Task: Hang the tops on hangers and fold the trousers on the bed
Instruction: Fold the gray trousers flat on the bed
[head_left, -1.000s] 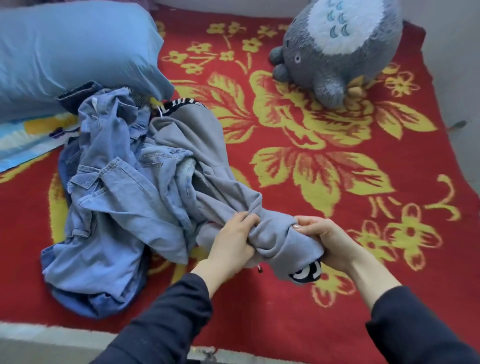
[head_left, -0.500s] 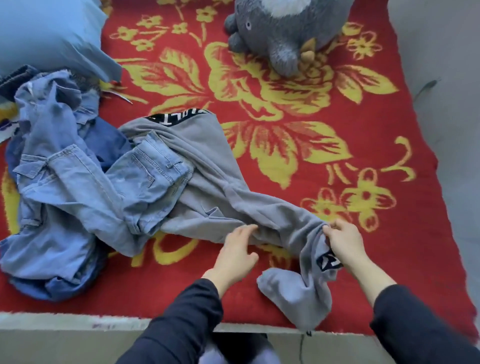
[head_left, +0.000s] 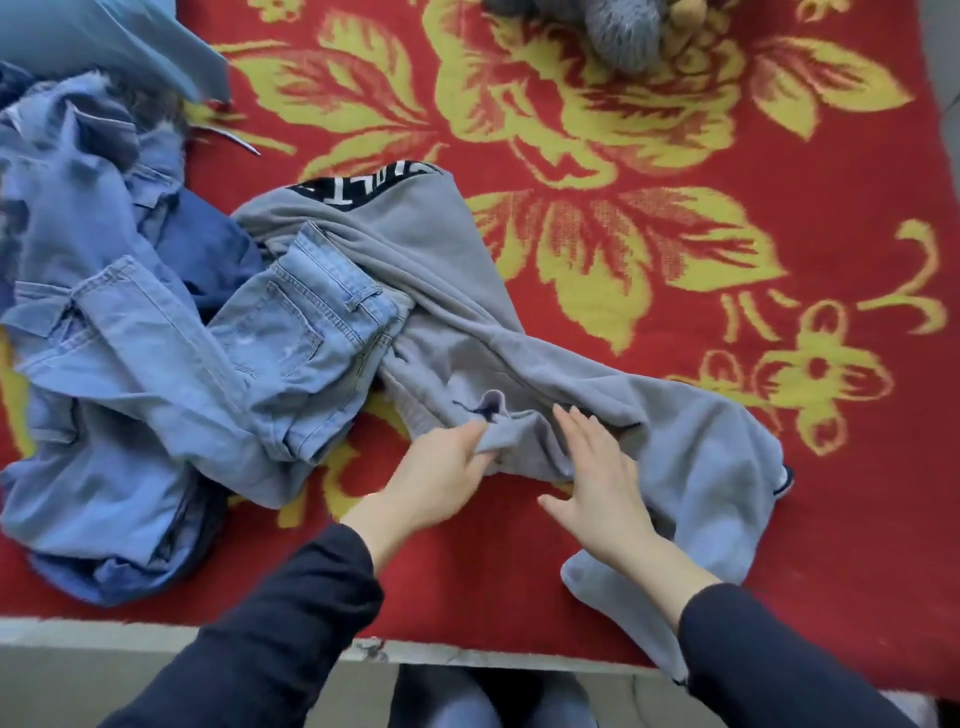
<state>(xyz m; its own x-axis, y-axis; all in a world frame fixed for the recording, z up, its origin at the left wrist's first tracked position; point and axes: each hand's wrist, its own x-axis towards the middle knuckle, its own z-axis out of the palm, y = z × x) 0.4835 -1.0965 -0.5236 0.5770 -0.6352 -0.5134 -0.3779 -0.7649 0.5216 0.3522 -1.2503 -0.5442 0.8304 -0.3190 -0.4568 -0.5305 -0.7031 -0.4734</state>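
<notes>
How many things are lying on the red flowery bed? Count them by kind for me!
Grey garment: 1
Blue clothes heap: 1 (too tangled to count the pieces)
Blue pillow: 1
Grey plush toy: 1
Total: 4

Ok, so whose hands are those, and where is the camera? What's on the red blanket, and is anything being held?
No machine here: those are a person's two hands. The picture comes from a camera worn on their head, looking down. The bed has a red flowered blanket. On it lie grey trousers and, to the left, a heap of blue denim clothes. A blue pillow and a grey plush toy peek in at the top. The left hand pinches a fold of the grey trousers. The right hand rests flat on them, fingers straight, holding nothing.
</notes>
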